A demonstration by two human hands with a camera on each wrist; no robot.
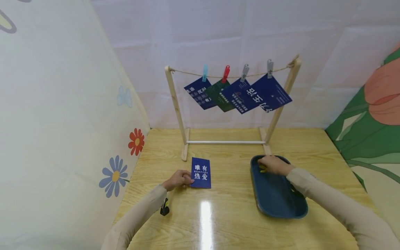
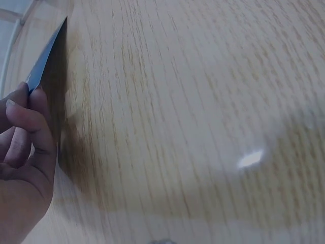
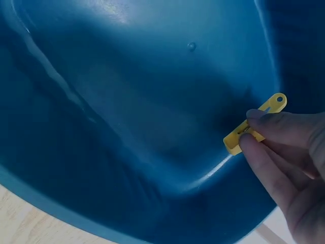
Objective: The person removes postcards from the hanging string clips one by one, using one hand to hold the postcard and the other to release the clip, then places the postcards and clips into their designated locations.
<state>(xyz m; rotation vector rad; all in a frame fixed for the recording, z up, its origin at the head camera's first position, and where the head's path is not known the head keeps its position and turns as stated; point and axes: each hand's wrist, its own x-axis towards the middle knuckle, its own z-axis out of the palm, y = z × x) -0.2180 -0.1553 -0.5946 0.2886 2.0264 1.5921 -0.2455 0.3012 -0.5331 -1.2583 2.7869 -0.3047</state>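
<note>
1. Blue card (image 1: 202, 171) printed in white characters is gripped by its left side between the thumb and fingers of a person's left hand (image 1: 178, 179), at the left of the desk (image 1: 231, 201). The held edge stands off the wood; whether the far edge touches it cannot be told.

2. A yellow clip (image 3: 275, 102) is pinched between the thumb and fingers of the right hand (image 1: 274, 164) at the far end of a dark blue tray (image 1: 272, 194). Whether the clip touches the tray cannot be told.

3. Behind the hands, a wooden rack (image 1: 175, 100) stands on the desk, a string (image 1: 215, 76) tied between its posts and a white bar (image 1: 225, 142) running low across.

4. Four clips hold four cards by their corners along the string: from the left, a light blue clip (image 1: 205, 73), a red clip (image 1: 225, 74) and two grey clips (image 1: 244, 72). The second card (image 1: 222, 95) is green; the others are blue.

5. Flowers in red (image 1: 136, 142) and blue (image 1: 115, 176) decorate the pale cloth at left; a coral bloom (image 1: 385, 93) with green leaves fills the right.
</note>
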